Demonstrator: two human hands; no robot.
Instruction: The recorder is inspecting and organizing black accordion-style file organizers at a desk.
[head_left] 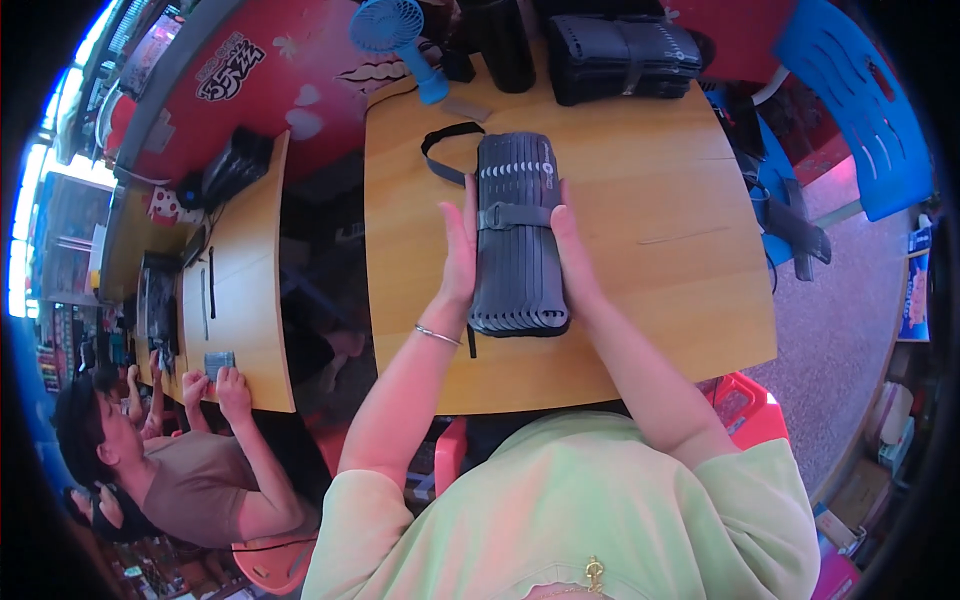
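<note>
A long dark grey ribbed pad bundle (516, 235), bound by a strap across its middle, lies lengthwise on the wooden table (660, 240). My left hand (458, 250) presses flat against its left side, fingers straight. My right hand (572, 258) presses against its right side the same way. A loose black strap loop (445, 150) trails from the bundle's far left corner.
Further back on the table are a second black folded bundle (620, 55), a dark cylinder (505, 40) and a blue hand fan (400, 40). A blue plastic chair (860, 100) stands at right. At left, another person sits at a second wooden table (245, 300).
</note>
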